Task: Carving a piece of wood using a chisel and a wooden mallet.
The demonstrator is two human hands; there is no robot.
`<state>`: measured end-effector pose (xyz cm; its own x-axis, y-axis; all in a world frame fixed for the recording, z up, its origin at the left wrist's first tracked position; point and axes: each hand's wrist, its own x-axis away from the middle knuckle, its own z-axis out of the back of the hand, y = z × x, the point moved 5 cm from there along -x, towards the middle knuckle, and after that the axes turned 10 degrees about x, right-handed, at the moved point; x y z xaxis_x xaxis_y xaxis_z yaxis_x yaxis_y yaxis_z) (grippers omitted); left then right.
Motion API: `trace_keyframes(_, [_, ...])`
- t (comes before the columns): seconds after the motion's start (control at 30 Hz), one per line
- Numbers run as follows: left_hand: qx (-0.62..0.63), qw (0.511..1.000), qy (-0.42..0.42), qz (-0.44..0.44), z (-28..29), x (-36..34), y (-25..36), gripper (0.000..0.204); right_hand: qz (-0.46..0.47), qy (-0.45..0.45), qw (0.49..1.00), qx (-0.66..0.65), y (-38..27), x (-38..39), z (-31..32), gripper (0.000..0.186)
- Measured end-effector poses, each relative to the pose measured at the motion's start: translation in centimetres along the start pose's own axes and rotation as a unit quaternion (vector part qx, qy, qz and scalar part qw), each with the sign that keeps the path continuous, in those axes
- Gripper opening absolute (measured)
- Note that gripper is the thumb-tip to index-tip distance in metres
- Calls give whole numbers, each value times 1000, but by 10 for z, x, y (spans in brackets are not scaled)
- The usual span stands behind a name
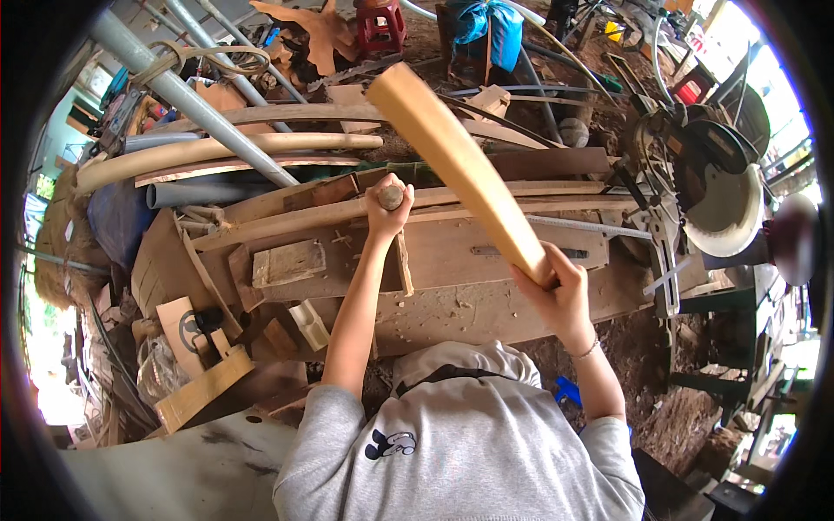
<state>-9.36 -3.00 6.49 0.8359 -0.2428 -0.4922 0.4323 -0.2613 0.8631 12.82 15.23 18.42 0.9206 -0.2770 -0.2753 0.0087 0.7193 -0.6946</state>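
My right hand (560,291) grips the near end of a long curved pale wooden piece (456,161), which rises away from me toward the upper left, above the bench. My left hand (387,208) is closed around the rounded wooden handle of a tool; a thin shaft (403,262) points down from it toward the bench. Both arms reach out over a wooden workbench (460,308) littered with shavings. My grey sweatshirt fills the lower middle of the view.
A mitre saw (708,182) with a round guard stands at the right. Long curved wooden strips (226,149), planks and grey pipes (187,95) lie across the back. Offcut blocks (288,262) and scraps pile up at the left. A red stool (380,26) stands far back.
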Motion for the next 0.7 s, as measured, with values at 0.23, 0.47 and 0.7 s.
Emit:
trace_keyframes(0.23, [39, 995, 68, -64, -3, -1, 7, 24, 91, -35, 980, 172, -6, -7, -10, 31])
trace_keyframes(0.47, [-20, 989, 89, -116, -14, 1, 24, 14, 54, -22, 991, 121, 3, 0, -20, 28])
trace_keyframes(0.7, [-50, 997, 8, -57, -8, -5, 13, 24, 22, 39, 997, -63, -13, 4, -11, 24])
